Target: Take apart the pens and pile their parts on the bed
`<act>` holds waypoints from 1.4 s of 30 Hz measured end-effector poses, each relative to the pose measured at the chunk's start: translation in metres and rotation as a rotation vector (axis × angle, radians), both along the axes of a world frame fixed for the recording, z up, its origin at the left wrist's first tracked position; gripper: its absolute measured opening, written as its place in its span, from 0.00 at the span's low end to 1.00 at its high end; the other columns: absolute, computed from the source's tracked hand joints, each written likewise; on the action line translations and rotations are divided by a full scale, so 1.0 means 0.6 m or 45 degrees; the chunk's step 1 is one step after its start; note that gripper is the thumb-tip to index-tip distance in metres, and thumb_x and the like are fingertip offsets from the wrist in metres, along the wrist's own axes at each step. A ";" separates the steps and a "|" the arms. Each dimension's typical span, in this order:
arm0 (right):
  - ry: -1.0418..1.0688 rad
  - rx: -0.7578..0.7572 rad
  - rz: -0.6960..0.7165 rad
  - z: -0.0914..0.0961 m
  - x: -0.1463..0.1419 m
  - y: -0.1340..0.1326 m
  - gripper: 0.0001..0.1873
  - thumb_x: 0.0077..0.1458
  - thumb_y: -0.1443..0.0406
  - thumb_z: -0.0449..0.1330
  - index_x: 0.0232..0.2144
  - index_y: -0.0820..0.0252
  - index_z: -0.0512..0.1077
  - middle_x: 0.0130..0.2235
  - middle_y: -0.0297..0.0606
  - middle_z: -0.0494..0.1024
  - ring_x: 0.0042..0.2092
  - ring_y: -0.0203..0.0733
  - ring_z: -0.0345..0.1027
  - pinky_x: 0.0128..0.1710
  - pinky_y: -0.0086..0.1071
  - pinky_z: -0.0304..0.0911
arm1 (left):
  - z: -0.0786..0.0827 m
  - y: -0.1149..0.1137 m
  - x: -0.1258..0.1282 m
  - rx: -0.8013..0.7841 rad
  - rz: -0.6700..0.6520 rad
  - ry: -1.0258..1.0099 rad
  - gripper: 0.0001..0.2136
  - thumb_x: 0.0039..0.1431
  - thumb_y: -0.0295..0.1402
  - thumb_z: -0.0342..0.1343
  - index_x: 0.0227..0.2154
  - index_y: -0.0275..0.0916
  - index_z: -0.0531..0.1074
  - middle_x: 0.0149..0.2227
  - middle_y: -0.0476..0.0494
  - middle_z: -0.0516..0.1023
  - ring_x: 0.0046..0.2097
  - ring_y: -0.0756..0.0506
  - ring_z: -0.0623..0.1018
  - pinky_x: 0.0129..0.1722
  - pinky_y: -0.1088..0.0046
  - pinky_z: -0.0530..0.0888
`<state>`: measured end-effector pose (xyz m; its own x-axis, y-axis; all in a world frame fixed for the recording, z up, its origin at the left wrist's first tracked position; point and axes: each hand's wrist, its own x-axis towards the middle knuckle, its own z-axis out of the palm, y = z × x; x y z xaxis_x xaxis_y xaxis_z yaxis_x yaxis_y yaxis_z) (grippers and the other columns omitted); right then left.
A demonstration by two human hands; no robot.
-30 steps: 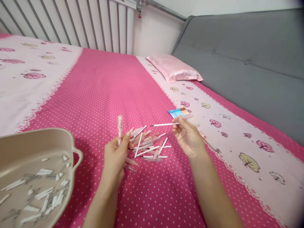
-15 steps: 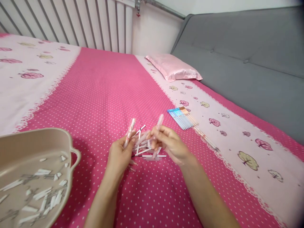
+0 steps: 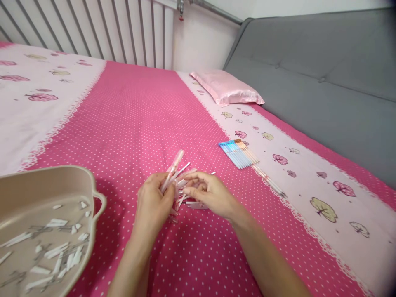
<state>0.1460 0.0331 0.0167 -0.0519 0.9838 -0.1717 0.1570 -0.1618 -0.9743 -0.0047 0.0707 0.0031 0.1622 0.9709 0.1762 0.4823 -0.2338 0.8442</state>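
- Pink dotted bedcover (image 3: 133,107) with pale tree-print bands spreads across the scene, a white slatted radiator (image 3: 93,29) standing at its far left edge.
- Near left, a beige basin (image 3: 94,181) holds scattered white pieces (image 3: 57,222) and small grey ones.
- Right of it, the left hand (image 3: 154,200) is closed, thumb against fingers, grasping a pale pink pen barrel (image 3: 173,167) that tilts up and rightward, its far end clear of the fingertips.
- Just beyond and between the hands lies a loose pile of pen parts (image 3: 183,200), partly hidden by the fingers.
- The right hand (image 3: 213,196) has its fingers curled inward, thumb close to the fingertips, at the pile's right side; whether it grips a part cannot be told.
- Farther right, blue and orange pens (image 3: 238,154) lie in a neat row, with clear pens (image 3: 269,181) at its near right end.
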 end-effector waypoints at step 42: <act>0.695 0.099 -0.343 0.016 0.016 0.011 0.11 0.44 0.62 0.65 0.30 0.63 0.70 0.23 0.29 0.68 0.24 0.26 0.61 0.24 0.21 0.58 | 0.031 -0.016 0.011 -0.416 0.020 -0.494 0.18 0.53 0.46 0.50 0.20 0.35 0.69 0.14 0.50 0.67 0.15 0.51 0.67 0.14 0.77 0.65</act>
<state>0.1558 0.0394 0.0265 0.1400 0.9832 -0.1172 -0.4044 -0.0512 -0.9131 0.0020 0.0608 0.0219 0.1301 0.9871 -0.0931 0.1198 0.0776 0.9898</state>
